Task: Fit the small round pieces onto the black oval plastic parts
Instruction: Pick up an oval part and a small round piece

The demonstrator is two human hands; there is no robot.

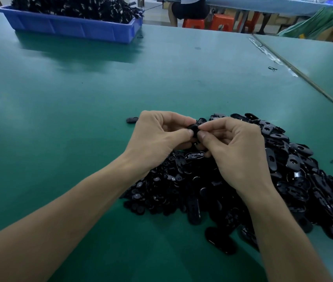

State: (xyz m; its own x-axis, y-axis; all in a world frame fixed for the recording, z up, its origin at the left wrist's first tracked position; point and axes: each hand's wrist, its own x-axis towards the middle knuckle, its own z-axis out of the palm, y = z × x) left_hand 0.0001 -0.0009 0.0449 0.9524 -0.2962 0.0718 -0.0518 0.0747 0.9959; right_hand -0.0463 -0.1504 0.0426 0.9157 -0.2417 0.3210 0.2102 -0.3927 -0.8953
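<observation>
I note a blue bin [70, 27] at the far left of the green bench [59, 119], heaped with black parts too small to tell apart. Nearer, one loose oval piece [132, 120] lies flat on the bench just left of the left hand [157, 137].

The left hand's fingers are curled, and its thumb and forefinger pinch a black oval part [195, 129] raised above the bench. The right hand [237, 147] meets it from the other side, fingers curled, with thumb and forefinger tips pinched against the same part. I cannot tell whether a round piece sits between them.

Beneath the wrists lie small round pieces [141, 192]. They merge rightward into a large pile of oval parts [294, 169] on the bench under and beyond the right hand.
</observation>
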